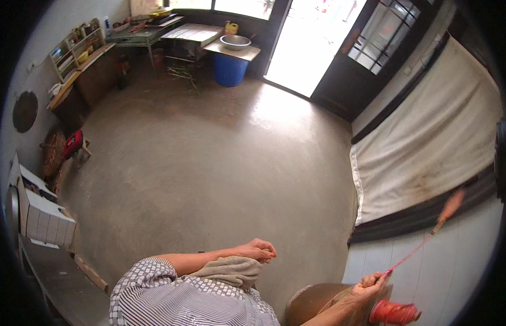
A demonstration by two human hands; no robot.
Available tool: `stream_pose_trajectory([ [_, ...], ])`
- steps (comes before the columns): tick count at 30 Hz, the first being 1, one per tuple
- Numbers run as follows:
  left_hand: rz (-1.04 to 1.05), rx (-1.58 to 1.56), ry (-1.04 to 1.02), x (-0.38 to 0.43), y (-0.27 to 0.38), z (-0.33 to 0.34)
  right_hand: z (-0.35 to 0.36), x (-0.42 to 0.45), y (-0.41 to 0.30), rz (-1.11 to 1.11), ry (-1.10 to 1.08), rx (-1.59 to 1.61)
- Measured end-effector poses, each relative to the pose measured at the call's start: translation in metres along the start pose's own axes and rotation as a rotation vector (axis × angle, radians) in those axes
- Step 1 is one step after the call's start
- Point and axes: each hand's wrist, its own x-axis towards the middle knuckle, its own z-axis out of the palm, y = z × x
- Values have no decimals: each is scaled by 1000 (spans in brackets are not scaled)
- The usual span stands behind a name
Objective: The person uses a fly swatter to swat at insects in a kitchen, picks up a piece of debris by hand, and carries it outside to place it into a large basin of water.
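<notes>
My left hand (259, 249) is in front of my body with its fingers curled. Whether it grips anything small cannot be made out. A folded grey-beige cloth (232, 269) lies against that wrist and my lap. At the lower right, my right hand (369, 284) is closed on a taut pink cord (412, 253). The cord runs up to a blurred orange-brown, spindle-shaped piece (452, 205) near the wall. Just below the right hand is a spool of red cord (395, 313). Under the right forearm is a brown, rounded surface (308, 303), partly hidden by the arm.
A pale curtain (424, 138) hangs on the right, beside an open doorway (302, 45). A metal basin (235, 42) sits on a board over a blue barrel (231, 70). Shelves (79, 51), a red-topped stool (73, 144) and a dark bench (65, 281) line the left.
</notes>
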Motion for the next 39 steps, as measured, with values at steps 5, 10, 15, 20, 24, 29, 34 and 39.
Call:
stream_pose_trajectory([
  [5, 127, -276, 112, 26, 17, -42, 106, 27, 77, -47, -189, -66],
  [10, 194, -262, 271, 55, 66, -52, 129, 23, 201, 366, -761, -262],
  [15, 204, -266, 411, 72, 82, -70, 112, -24, 296, 857, -1060, -722],
  [20, 154, -149, 716, 55, 97, -100, 124, -53, 322, 1171, -1282, -898],
  [24, 188, -399, 760, 35, 103, -134, 186, -43, 360, 1027, -1372, -886],
  [29, 282, -429, 771, 23, 115, -200, 336, -24, 394, 551, -1242, -671],
  [34, 334, -364, 781, 6, 168, -288, 498, -43, 361, 205, -1014, -162],
  [39, 348, -383, 828, -35, 216, -356, 607, -107, 334, 27, -1000, 166],
])
